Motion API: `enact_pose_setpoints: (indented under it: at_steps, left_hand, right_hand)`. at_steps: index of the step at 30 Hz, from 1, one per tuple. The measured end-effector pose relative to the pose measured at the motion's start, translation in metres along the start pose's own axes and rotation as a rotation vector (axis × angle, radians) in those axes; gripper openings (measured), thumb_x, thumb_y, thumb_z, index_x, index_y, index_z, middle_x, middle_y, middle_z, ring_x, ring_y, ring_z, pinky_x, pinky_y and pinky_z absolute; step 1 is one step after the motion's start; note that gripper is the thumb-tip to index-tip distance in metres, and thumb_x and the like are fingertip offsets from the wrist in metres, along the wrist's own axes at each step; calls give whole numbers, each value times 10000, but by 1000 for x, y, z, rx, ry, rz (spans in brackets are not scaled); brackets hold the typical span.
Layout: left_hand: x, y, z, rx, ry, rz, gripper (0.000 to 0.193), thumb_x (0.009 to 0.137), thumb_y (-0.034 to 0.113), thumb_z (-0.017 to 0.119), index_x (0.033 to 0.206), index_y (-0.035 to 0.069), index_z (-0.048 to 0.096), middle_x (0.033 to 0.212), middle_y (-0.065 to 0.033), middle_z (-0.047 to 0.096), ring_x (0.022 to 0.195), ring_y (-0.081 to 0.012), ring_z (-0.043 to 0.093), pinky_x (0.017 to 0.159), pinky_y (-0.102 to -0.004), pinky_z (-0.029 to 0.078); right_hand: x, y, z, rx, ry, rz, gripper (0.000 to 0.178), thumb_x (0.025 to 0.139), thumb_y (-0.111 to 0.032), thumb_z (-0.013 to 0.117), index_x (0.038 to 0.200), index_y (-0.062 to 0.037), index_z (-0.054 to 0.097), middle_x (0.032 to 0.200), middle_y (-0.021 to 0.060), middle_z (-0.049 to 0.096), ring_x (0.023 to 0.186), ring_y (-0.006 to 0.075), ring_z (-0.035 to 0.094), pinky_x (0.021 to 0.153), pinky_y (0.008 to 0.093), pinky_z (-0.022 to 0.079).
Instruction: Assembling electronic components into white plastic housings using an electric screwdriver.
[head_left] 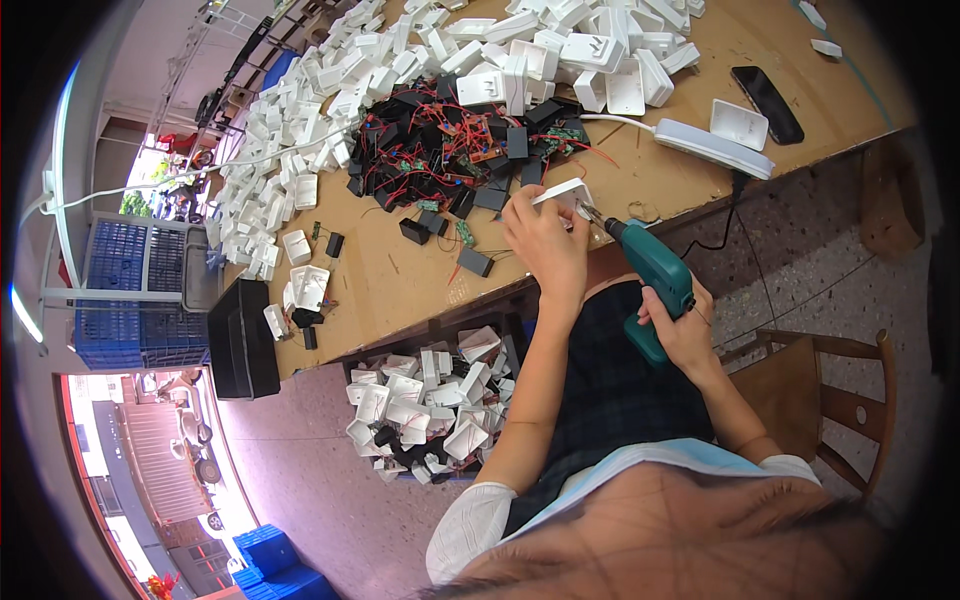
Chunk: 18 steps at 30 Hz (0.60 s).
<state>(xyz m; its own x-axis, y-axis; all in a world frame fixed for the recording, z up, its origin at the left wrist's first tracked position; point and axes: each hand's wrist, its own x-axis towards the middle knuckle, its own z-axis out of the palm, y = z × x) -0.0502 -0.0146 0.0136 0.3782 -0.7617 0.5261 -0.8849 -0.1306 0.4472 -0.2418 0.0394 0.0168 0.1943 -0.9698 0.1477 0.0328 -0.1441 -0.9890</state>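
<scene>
My left hand (545, 245) is closed on a small white plastic case (572, 190) at the table's near edge. In my right hand (683, 325) is a green cordless screwdriver (655, 262), gripped by its handle. Its tip points left and meets the case beside my left fingers; whether it touches a screw is too small to tell. Just left of my left hand lie a black block (475, 262) and a small green circuit board (465, 234). Beyond them spreads a heap of black blocks with red wires and circuit boards (440, 140).
White cases (400, 50) pile across the cardboard-covered table (400, 290). A white power strip (712, 148), an open white case (740, 124) and a black phone (767, 104) lie at right. Below stands a crate of white cases (410, 405); a black bin (242, 340) is left, a wooden chair (850, 400) right.
</scene>
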Motion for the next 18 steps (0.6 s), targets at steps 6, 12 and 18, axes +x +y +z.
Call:
enact_pose_setpoints:
  at_steps: [6, 12, 18]
  left_hand:
    - [1, 1, -2, -34, -6, 8, 162, 700, 73, 806, 750, 29, 658, 1223, -115, 578, 1225, -345, 507, 958, -477, 405]
    - [2, 0, -4, -44, -19, -7, 170, 692, 78, 815, 733, 39, 655, 1223, -113, 576, 1228, -344, 505, 968, -472, 403]
    - [1, 1, -2, -37, -14, -8, 174, 688, 79, 813, 742, 35, 653, 1225, -113, 569, 1231, -342, 502, 969, -482, 401]
  right_hand:
    - [3, 0, 2, -27, -11, 36, 171, 953, -46, 707, 1056, 73, 639, 896, 89, 630, 653, 138, 682, 566, 275, 562]
    - [4, -12, 12, -43, 7, 52, 114, 1005, -66, 646, 996, 48, 637, 708, 67, 657, 609, 130, 655, 574, 268, 544]
    - [0, -6, 10, -59, -12, 100, 158, 989, -67, 680, 1073, 57, 629, 839, 72, 665, 643, 125, 676, 576, 280, 578]
